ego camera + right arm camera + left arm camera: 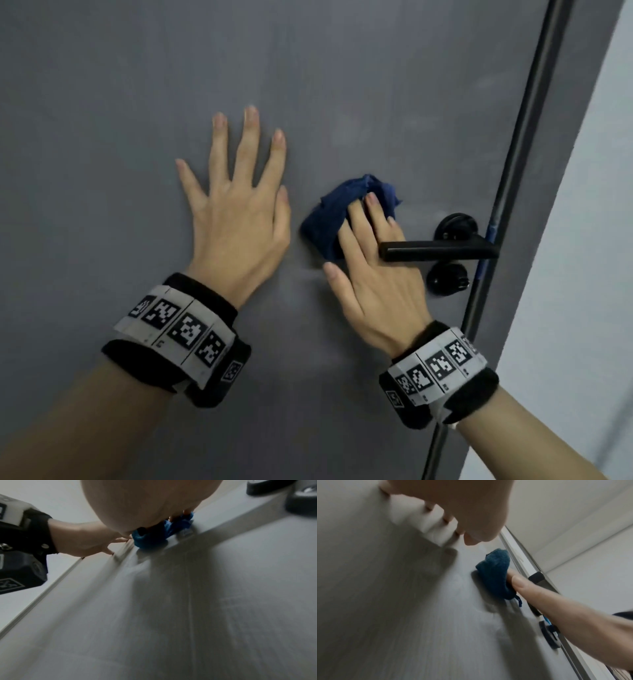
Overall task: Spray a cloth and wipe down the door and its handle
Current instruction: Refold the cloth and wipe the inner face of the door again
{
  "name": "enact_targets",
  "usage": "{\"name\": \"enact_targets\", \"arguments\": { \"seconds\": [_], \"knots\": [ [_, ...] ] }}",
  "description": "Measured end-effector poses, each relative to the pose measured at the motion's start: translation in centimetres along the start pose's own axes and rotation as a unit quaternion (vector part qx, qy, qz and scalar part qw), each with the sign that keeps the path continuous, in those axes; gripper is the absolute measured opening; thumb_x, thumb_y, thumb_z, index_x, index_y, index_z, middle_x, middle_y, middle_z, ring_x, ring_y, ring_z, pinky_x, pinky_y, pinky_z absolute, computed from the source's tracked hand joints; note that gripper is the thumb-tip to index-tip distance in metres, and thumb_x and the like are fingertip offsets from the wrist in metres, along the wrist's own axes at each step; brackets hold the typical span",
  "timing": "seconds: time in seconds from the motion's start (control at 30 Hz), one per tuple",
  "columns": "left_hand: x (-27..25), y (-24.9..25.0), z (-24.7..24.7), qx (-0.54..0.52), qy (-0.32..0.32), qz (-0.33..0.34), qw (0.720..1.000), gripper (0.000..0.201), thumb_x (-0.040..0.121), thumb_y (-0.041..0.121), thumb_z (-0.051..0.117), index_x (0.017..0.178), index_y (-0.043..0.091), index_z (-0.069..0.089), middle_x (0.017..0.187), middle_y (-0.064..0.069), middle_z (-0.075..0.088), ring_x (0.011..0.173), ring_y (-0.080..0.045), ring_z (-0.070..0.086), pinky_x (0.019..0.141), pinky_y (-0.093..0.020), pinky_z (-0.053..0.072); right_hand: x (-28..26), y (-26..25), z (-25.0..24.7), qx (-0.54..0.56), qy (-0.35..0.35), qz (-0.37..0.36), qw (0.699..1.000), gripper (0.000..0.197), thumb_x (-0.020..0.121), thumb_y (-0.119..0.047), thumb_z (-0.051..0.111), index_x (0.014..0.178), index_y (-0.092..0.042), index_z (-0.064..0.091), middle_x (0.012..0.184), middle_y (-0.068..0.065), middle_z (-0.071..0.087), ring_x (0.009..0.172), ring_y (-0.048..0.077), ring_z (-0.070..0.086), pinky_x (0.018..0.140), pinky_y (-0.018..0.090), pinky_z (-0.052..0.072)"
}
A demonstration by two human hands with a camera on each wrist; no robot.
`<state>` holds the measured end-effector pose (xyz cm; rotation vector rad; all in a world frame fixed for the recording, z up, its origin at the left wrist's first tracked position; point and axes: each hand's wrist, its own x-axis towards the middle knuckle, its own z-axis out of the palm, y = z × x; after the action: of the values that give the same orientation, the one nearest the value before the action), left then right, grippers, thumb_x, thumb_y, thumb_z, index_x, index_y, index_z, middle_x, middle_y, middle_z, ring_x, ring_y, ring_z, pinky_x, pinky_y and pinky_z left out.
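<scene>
A grey door [102, 102] fills the head view. My left hand [236, 212] lies flat on it with fingers spread and holds nothing; the right wrist view shows this left hand [82, 538] touching the door. My right hand [370, 274] presses a bunched blue cloth [329, 216] against the door, fingers over it and thumb at its lower edge. The black lever handle [438, 250] crosses in front of the right hand's outer fingers. The left wrist view shows the blue cloth [494, 572] with the right thumb beside it. The cloth [150, 539] sits under the right palm.
A black lock knob [447, 277] sits just below the handle's round rosette [457, 228]. The dark door edge [534, 137] runs down the right, with blue tape on it. Beyond it is a white wall [589, 240].
</scene>
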<state>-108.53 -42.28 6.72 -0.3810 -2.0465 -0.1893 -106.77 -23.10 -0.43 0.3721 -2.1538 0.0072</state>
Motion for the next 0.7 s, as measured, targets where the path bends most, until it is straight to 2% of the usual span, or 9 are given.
{"name": "enact_targets", "arguments": {
  "seconds": [0.07, 0.13, 0.23, 0.33, 0.4, 0.47, 0.53, 0.6, 0.7],
  "knots": [
    [-1.1, -0.1, 0.5, -0.007, 0.006, 0.004, 1.0, 0.06, 0.099, 0.029, 0.037, 0.157, 0.023, 0.02, 0.168, -0.002, 0.001, 0.154, -0.031, -0.002, 0.11, -0.076, 0.017, -0.8, 0.4, 0.4, -0.034, 0.011, 0.007, 0.999, 0.062, 0.104, -0.047, 0.027, 0.153, -0.008, 0.034, 0.167, 0.013, 0.016, 0.157, 0.028, 0.003, 0.125, 0.05, 0.014],
    [-2.2, -0.5, 0.9, -0.001, 0.005, 0.015, 1.0, 0.063, 0.096, 0.025, 0.042, 0.156, 0.022, 0.023, 0.168, -0.001, 0.005, 0.154, -0.031, 0.002, 0.11, -0.075, 0.021, -2.3, 1.2, 0.9, -0.054, 0.029, 0.044, 0.997, 0.065, 0.103, -0.05, 0.025, 0.154, -0.009, 0.033, 0.167, 0.015, 0.014, 0.157, 0.027, 0.003, 0.125, 0.05, 0.013],
    [-3.5, -1.5, 1.2, -0.001, 0.002, 0.043, 0.999, 0.071, 0.089, 0.012, 0.049, 0.156, 0.019, 0.025, 0.167, -0.003, 0.01, 0.154, -0.031, 0.007, 0.107, -0.073, 0.029, -4.7, 2.5, 1.3, -0.048, 0.068, 0.115, 0.99, 0.065, 0.103, -0.052, 0.022, 0.153, -0.013, 0.034, 0.166, 0.015, 0.019, 0.156, 0.028, 0.01, 0.126, 0.048, 0.012],
    [-3.3, -2.6, 0.7, -0.039, -0.02, 0.06, 0.997, 0.073, 0.09, 0.008, 0.054, 0.156, 0.019, 0.025, 0.167, -0.001, 0.009, 0.154, -0.027, 0.005, 0.111, -0.07, 0.028, -4.7, 1.5, 1.4, -0.012, 0.067, 0.138, 0.988, 0.066, 0.102, -0.052, 0.024, 0.149, -0.008, 0.039, 0.161, 0.017, 0.029, 0.151, 0.033, 0.02, 0.125, 0.048, 0.016],
    [-3.4, -3.7, -0.1, -0.069, -0.043, 0.068, 0.994, 0.08, 0.089, 0.014, 0.064, 0.157, 0.019, 0.022, 0.168, 0.0, 0.004, 0.155, -0.024, 0.003, 0.116, -0.062, 0.025, -3.9, -0.8, 1.8, 0.004, 0.044, 0.106, 0.993, 0.068, 0.102, -0.052, 0.026, 0.148, -0.004, 0.04, 0.16, 0.018, 0.03, 0.15, 0.036, 0.02, 0.124, 0.049, 0.018],
    [-3.6, -5.2, -0.9, -0.089, -0.062, 0.06, 0.992, 0.093, 0.087, 0.019, 0.072, 0.159, 0.022, 0.014, 0.168, -0.002, -0.003, 0.155, -0.022, 0.001, 0.121, -0.051, 0.025, -2.8, -3.0, 2.4, 0.014, 0.041, 0.048, 0.998, 0.065, 0.102, -0.051, 0.03, 0.147, -0.006, 0.041, 0.162, 0.018, 0.026, 0.153, 0.036, 0.016, 0.123, 0.049, 0.02],
    [-4.4, -6.4, -1.7, -0.065, -0.073, 0.034, 0.995, 0.103, 0.084, 0.024, 0.076, 0.159, 0.026, 0.006, 0.167, -0.002, -0.009, 0.155, -0.023, -0.004, 0.118, -0.055, 0.028, -1.1, -5.0, 2.6, 0.016, 0.052, 0.006, 0.998, 0.058, 0.101, -0.049, 0.033, 0.145, -0.013, 0.047, 0.162, 0.017, 0.026, 0.154, 0.037, 0.014, 0.122, 0.051, 0.019],
    [-5.2, -7.0, -2.1, -0.017, -0.085, 0.02, 0.996, 0.108, 0.082, 0.029, 0.078, 0.158, 0.029, 0.001, 0.166, -0.001, -0.015, 0.154, -0.023, -0.009, 0.115, -0.061, 0.028, 0.5, -6.4, 2.4, 0.002, 0.058, -0.007, 0.998, 0.055, 0.101, -0.051, 0.031, 0.145, -0.021, 0.048, 0.165, 0.012, 0.022, 0.155, 0.035, 0.01, 0.122, 0.05, 0.015],
    [-5.9, -6.8, -1.6, -0.002, -0.12, 0.005, 0.993, 0.112, 0.081, 0.033, 0.078, 0.158, 0.032, -0.003, 0.164, 0.003, -0.022, 0.153, -0.023, -0.014, 0.114, -0.065, 0.026, 1.7, -7.2, 2.2, -0.023, 0.051, -0.026, 0.998, 0.052, 0.102, -0.052, 0.03, 0.143, -0.027, 0.048, 0.166, 0.008, 0.019, 0.155, 0.032, 0.007, 0.121, 0.055, 0.014]
  ]
}}
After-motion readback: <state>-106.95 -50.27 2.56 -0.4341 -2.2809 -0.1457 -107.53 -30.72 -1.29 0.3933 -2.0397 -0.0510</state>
